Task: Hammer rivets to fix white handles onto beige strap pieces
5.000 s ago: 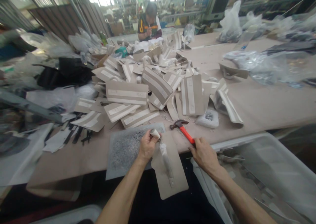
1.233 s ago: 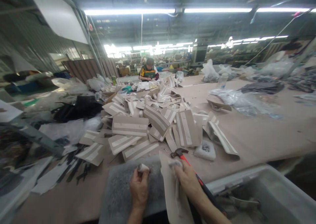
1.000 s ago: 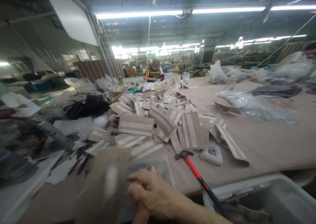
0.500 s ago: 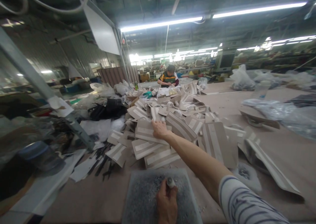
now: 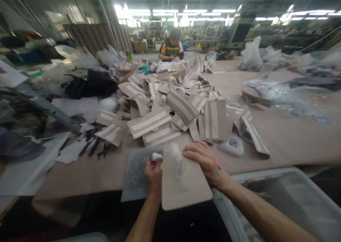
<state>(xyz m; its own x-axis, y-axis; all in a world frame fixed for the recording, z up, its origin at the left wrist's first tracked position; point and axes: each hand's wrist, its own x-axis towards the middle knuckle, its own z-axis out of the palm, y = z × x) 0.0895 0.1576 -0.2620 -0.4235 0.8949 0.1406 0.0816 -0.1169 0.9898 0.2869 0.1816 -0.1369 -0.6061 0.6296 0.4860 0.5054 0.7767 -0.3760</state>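
My right hand (image 5: 202,158) grips the upper right edge of a beige panel (image 5: 186,190), which carries a clear plastic-wrapped piece on its face. At the panel's left edge, my left hand (image 5: 153,172) is closed on a small white cylinder (image 5: 156,156). Part of its fingers is hidden by the panel. Under and left of that hand lies a translucent grey sheet (image 5: 133,167) with dark specks. Beyond both hands, a heap of beige panels with pale strips (image 5: 150,123) covers the middle of the table.
A grey plastic bin (image 5: 295,176) stands at the right below the table edge (image 5: 287,142). A small bag of dark bits (image 5: 233,145) lies right of the heap. Dark strips (image 5: 93,142) and a metal post (image 5: 48,105) are at the left. A person (image 5: 172,46) sits across the table.
My right hand has come back from the heap with a panel and holds it near my body. My left hand has moved left with the cylinder. The view has tilted down, showing the bin.
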